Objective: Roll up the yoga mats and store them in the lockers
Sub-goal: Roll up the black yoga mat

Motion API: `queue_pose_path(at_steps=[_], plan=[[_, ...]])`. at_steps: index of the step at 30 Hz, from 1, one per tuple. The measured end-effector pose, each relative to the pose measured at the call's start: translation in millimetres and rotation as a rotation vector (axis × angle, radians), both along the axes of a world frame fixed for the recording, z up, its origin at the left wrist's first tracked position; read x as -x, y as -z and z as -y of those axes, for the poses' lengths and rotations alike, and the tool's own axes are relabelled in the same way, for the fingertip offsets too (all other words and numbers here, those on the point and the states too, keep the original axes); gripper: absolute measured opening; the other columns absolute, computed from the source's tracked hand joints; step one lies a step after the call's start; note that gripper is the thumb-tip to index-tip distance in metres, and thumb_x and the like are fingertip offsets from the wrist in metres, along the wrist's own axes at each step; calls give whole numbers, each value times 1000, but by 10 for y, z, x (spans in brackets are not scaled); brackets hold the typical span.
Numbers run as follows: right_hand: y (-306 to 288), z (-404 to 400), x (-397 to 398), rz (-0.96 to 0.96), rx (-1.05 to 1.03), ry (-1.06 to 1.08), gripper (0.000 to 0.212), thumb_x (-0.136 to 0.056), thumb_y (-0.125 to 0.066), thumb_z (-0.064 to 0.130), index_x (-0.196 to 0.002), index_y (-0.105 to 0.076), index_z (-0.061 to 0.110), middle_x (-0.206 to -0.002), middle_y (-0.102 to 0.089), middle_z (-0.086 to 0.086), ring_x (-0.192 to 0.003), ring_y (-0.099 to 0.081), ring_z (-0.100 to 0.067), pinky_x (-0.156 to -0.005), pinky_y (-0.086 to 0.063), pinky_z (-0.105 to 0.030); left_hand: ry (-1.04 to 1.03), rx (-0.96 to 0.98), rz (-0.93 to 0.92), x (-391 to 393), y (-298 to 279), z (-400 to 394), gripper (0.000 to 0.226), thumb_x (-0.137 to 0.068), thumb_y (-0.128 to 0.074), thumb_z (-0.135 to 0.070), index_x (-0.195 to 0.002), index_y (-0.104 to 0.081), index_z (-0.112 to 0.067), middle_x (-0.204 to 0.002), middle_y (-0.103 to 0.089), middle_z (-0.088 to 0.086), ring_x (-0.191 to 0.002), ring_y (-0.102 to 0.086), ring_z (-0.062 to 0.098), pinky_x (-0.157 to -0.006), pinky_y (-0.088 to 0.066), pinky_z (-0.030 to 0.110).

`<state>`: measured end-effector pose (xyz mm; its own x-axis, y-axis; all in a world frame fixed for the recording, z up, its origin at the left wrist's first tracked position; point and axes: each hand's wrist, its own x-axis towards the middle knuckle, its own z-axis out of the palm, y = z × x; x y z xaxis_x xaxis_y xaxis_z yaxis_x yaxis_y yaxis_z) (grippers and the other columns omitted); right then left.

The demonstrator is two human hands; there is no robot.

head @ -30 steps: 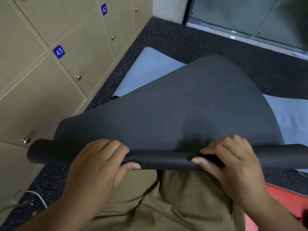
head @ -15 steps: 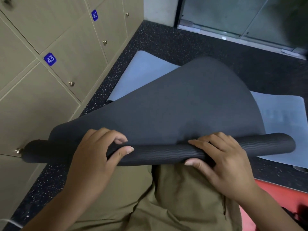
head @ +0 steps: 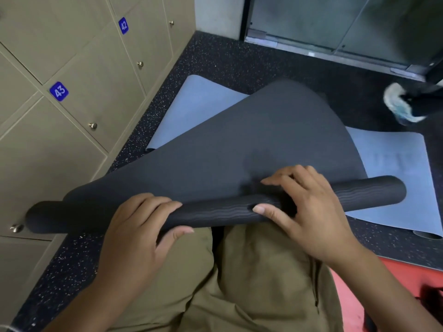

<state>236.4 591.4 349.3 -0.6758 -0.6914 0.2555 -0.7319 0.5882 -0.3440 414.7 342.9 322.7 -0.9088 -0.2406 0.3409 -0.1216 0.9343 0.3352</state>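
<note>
A black yoga mat (head: 251,140) is partly rolled; its rolled tube (head: 220,209) lies across my lap while the loose end hangs forward toward the floor. My left hand (head: 141,226) grips the tube left of centre, fingers over the top and thumb underneath. Right of centre, my right hand (head: 304,207) curls its fingers over the roll, its thumb pressing the near side. Under the black mat a light blue mat (head: 393,159) lies flat on the floor. Beige lockers (head: 79,68) numbered 42 and 43 stand closed at the left.
Dark speckled floor (head: 239,58) runs ahead to a glass door (head: 335,22). Another person's shoe (head: 400,106) is at the right edge. A red mat (head: 354,288) lies by my right leg. Locker knobs protrude close to the tube's left end.
The roll has tilted, its right end rising and moving inward. Both hands have shifted their grip on the tube. A shoe has come into view at the right.
</note>
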Motion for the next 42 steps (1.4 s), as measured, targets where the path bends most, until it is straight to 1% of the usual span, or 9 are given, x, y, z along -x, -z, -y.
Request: queue_pose_path(at_steps=[4,9,13,16,20,25,35,39,42], plan=[[45,18,-127,-177,24,32,44,-101,-54,54,-110,-71,14,-108,-64,1,-100,-57,-28,-92,-40,-39,24,-62,9,97,-13,87,59,-97,-45,-62,-99,-73,-10,-99,-68,-3,-96,-57,20,-84,-41,32],[147,-38,-106,-217,-44,18,55,-98,-56,60,-125,-69,14,-117,-66,2,-111,-57,-28,-104,-36,-43,41,-165,58,264,-97,180,55,-96,-41,-67,-86,-66,-19,-84,-59,-16,-85,-52,13,-74,-37,32],[173,19,-23,-180,-19,3,54,-100,-48,62,-119,-70,16,-109,-66,5,-105,-58,-24,-102,-37,-40,40,-238,149,363,-122,264,48,-89,-46,-69,-88,-67,-25,-85,-62,-21,-91,-50,7,-78,-34,18],[164,76,48,-181,-27,-2,53,-101,-44,63,-113,-70,18,-101,-65,7,-96,-58,-22,-96,-40,-39,11,-355,92,388,-196,221,29,-88,-60,-54,-104,-70,-32,-103,-63,-22,-104,-53,3,-91,-33,10],[128,141,160,-133,-85,12,57,-101,-36,66,-108,-69,21,-94,-66,7,-90,-58,-21,-87,-43,-40,25,-174,-65,398,-177,44,22,-94,-65,-31,-107,-77,-17,-109,-69,-9,-104,-61,18,-99,-36,15],[63,202,355,-74,-235,-13,59,-98,-26,73,-106,-64,28,-93,-65,10,-91,-56,-20,-78,-40,-38,42,20,-9,393,-55,45,63,-83,-68,-61,-121,-73,-12,-120,-69,-4,-111,-62,21,-98,-47,35],[112,-25,361,-234,-124,-46,60,-95,-53,66,-128,-63,17,-117,-60,0,-106,-54,-25,-97,-42,-40,38,-19,31,542,12,118,52,-91,-54,-61,-110,-74,-17,-105,-71,-8,-100,-59,16,-87,-39,26],[146,-135,454,-358,-198,48,69,-94,-50,70,-135,-62,15,-123,-58,-9,-116,-53,-33,-112,-33,-50,29,-50,97,691,-58,228,50,-92,-44,-67,-102,-69,-25,-94,-67,-15,-88,-58,12,-75,-34,25],[198,-119,487,-318,-158,78,70,-96,-43,70,-134,-62,14,-120,-59,-8,-112,-54,-32,-110,-34,-48,50,-26,125,782,-57,277,53,-95,-36,-66,-100,-66,-22,-90,-67,-11,-86,-63,18,-75,-40,34]])
